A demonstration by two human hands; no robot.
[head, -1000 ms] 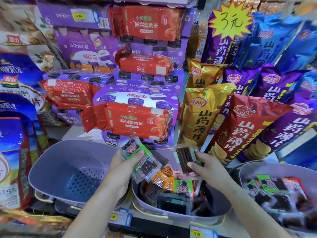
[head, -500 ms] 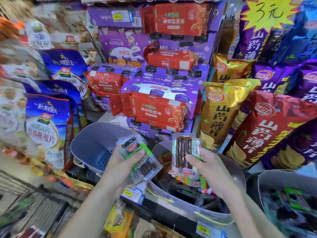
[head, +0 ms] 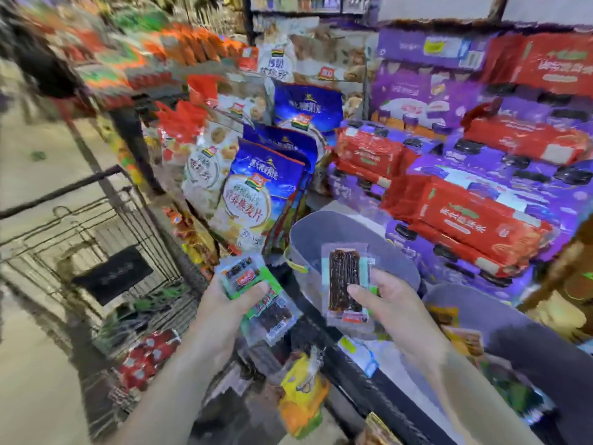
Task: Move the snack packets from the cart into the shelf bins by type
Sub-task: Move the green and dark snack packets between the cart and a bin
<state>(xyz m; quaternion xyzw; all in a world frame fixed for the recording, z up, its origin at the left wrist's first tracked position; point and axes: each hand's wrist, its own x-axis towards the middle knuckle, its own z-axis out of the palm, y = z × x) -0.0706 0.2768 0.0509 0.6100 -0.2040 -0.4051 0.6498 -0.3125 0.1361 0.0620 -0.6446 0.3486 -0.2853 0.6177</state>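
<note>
My left hand (head: 231, 303) grips a small stack of clear snack packets with green and red labels (head: 256, 293). My right hand (head: 390, 303) holds one clear packet of dark brown strips (head: 345, 281) upright in front of an empty grey shelf bin (head: 321, 229). A second grey bin (head: 513, 335) with mixed packets sits at the lower right. The wire cart (head: 106, 252) stands at the left, with red and green packets (head: 144, 354) lying in it. The whole view is motion-blurred.
Blue and white cereal bags (head: 263, 191) stand left of the empty bin. Red packs on purple boxes (head: 475, 216) are stacked behind it. A black shelf edge with price tags (head: 356, 351) runs below the bins. A yellow packet (head: 301, 396) hangs lower down.
The view has swung left, so the cart has come into sight and the chip bags have left. Both hands keep their packets and have drawn back from the middle bin toward the empty bin.
</note>
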